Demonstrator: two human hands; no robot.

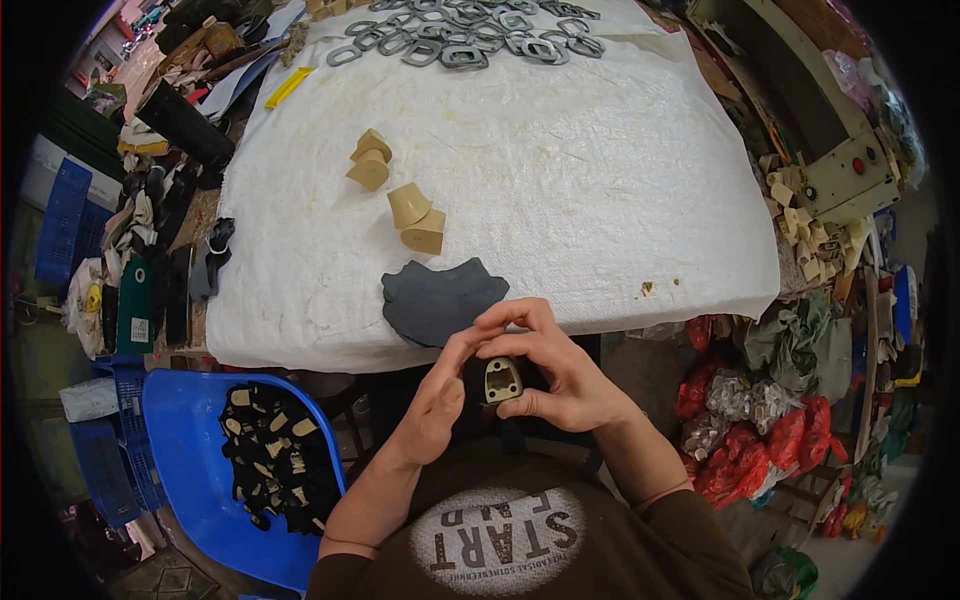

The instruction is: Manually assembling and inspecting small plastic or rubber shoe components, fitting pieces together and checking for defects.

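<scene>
Both my hands hold one small black piece with a beige insert point(499, 381) close to my chest, below the table's near edge. My left hand point(437, 403) grips its left side with the thumb on top. My right hand point(556, 368) wraps it from the right, fingers curled over its upper edge. A dark grey stack of cut pieces point(440, 298) lies on the white padded table point(600, 200) just beyond my hands. Four beige cut pieces point(410, 205) sit farther back in two pairs.
A blue plastic crate point(190, 450) with several black and beige pieces stands at my lower left. Several grey ring-shaped cutouts point(470, 40) lie at the table's far edge. Clutter lines the left side; red bags and scraps point(760, 420) and a machine point(850, 170) stand right.
</scene>
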